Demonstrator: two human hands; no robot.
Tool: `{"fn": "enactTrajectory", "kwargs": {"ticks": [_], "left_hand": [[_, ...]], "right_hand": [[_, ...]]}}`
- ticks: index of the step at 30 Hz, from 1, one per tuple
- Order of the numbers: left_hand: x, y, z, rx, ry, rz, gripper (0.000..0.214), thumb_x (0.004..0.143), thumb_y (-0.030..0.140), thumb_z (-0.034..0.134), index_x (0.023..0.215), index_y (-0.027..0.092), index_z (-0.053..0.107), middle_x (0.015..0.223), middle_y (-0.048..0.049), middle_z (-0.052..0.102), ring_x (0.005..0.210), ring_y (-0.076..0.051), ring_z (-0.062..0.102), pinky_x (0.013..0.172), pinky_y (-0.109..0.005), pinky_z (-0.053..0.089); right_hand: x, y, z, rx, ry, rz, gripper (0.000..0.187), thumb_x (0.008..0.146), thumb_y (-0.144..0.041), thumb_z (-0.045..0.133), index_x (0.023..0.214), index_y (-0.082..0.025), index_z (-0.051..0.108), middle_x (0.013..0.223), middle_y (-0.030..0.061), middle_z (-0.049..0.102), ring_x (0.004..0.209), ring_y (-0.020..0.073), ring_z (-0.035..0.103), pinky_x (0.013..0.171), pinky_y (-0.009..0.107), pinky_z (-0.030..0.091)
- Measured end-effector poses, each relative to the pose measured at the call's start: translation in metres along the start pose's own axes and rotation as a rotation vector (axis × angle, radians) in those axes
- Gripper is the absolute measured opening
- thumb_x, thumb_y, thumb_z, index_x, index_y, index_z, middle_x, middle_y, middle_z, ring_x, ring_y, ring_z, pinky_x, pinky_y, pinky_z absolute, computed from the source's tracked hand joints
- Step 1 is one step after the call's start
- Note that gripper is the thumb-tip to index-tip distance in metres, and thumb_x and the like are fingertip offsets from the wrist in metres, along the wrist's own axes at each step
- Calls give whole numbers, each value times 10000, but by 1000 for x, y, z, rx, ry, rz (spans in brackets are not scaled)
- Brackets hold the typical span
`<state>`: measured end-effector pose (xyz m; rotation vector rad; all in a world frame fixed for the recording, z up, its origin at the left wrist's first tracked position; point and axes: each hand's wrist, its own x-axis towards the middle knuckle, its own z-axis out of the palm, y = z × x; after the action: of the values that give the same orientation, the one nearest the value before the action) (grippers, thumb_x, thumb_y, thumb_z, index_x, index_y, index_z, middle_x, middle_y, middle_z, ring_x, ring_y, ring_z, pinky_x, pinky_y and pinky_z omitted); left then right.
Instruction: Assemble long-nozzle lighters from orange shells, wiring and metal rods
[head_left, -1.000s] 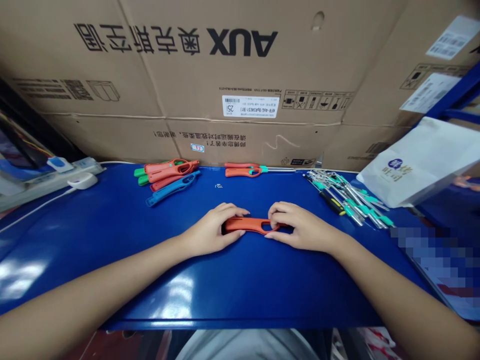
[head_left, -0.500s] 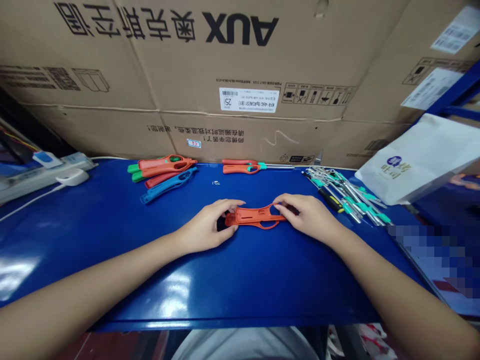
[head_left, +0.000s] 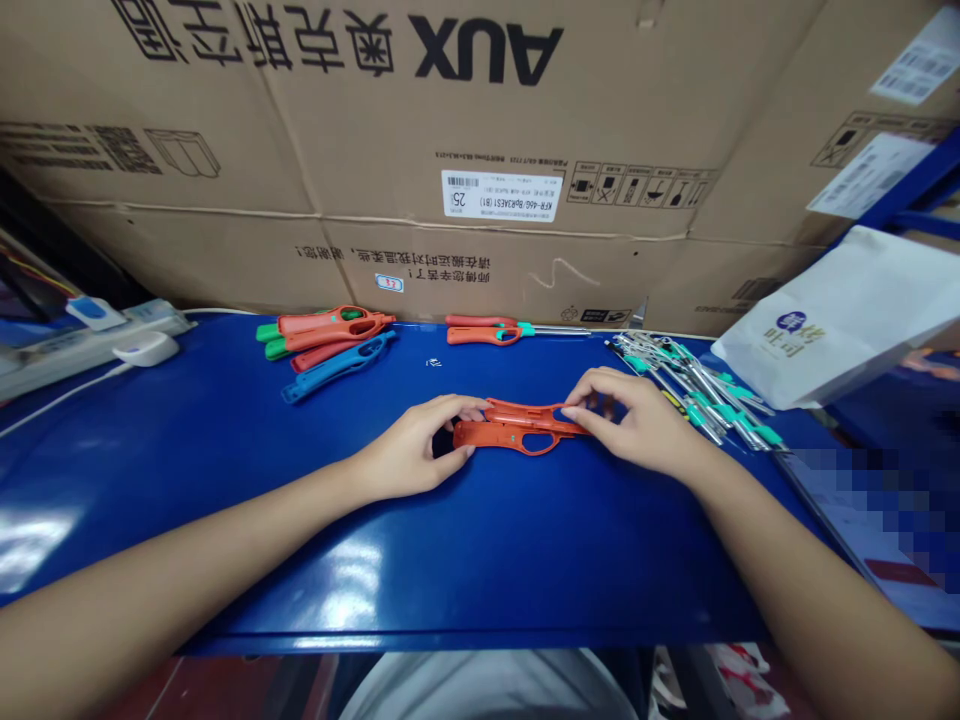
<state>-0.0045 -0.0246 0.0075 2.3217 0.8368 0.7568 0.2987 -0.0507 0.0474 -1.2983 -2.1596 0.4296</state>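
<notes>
Two orange lighter casing halves lie side by side over the blue table, the nearer one showing its hollow inside and trigger loop. At their left end, my left hand grips them between thumb and fingers. My right hand pinches the narrow right end with thumb and forefinger. Farther back sit a red and orange lighter with a metal tube and some tiny white pieces. Whether the other fingers of either hand touch the halves is hard to see.
Green, orange, red and blue casings are piled at back left. Metal rods with teal parts lie at right, beside a white paper bag. A large cardboard box walls the back. A power strip is at left.
The orange halves have opened out side by side, the nearer one now showing its inside. My right hand has shifted slightly right and up; my left hand stays at the left end.
</notes>
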Motion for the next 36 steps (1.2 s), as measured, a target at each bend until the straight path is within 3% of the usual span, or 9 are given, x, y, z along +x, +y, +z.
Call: {"fn": "enactTrajectory", "kwargs": {"ticks": [4,11,15,18,23,29,36], "left_hand": [[0,0,0,-84,2,-22,359,866,189,642,1209,194,536,1189,-95,683,1059,-207,669,905,-368,556],[1,-3,1,-130,-1,-43,370,885,209,653,1221,201,496,1166,-87,673,1059,-197,662,896,-365,551],[1,-4,1,-127,-2,-40,408,890,230,670,1256,207,491,1171,-84,682,1052,-200,665,898,-367,547],[1,-4,1,-137,-17,-46,448,897,244,674,1303,212,486,1169,-81,686,1061,-204,666,911,-371,545],[1,-3,0,-137,-25,-39,465,901,251,682,1325,220,494,1172,-73,685,1072,-200,657,916,-368,543],[1,-4,1,-113,-31,-32,461,902,243,678,1327,213,502,1167,-68,685,1056,-191,655,938,-375,534],[-2,8,-1,22,-16,17,488,887,354,721,1318,225,532,1232,-67,657,1123,-222,626,1006,-413,489]], "right_hand": [[-2,-8,5,130,-84,26,141,899,-341,662,859,-206,657,769,16,645,640,138,564,565,272,437],[2,-6,4,218,75,246,220,872,-405,655,812,-194,641,726,13,629,503,103,462,462,256,366],[0,-7,0,352,-55,298,280,883,-469,650,851,-191,641,688,-1,615,483,105,480,458,253,380],[-3,-11,3,315,-219,202,254,900,-427,654,839,-182,676,721,18,655,551,114,519,510,250,399],[-6,-11,16,96,-364,-36,149,930,-294,633,835,-190,684,774,7,679,642,112,545,604,249,398],[-6,-8,12,-103,-366,-69,238,883,-325,710,758,-200,550,763,-17,611,653,117,518,592,254,352],[-7,-13,8,-115,-342,-97,211,898,-321,703,1067,-236,610,1087,14,623,723,113,546,653,253,407]]}}
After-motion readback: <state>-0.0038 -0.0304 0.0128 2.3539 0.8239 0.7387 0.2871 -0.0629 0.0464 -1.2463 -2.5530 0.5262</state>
